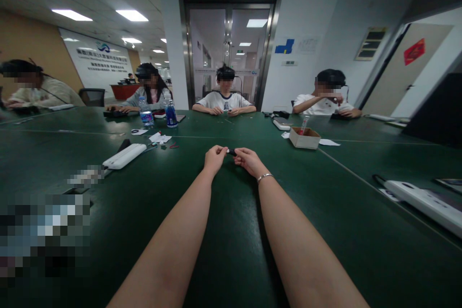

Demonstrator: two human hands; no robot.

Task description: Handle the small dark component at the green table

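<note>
Both my arms stretch forward over a dark green table point(231, 231). My left hand point(215, 157) and my right hand point(247, 159) meet at the middle, fingers pinched together on a small dark object point(231, 152) held between them just above the tabletop. It is too small to name. A thin bracelet circles my right wrist.
A white power strip point(124, 156) lies to the left, another point(422, 199) at the right edge. A small cardboard box point(304, 137) stands ahead right. Two water bottles point(158, 113) and scattered small items lie ahead left. Several people sit along the far side.
</note>
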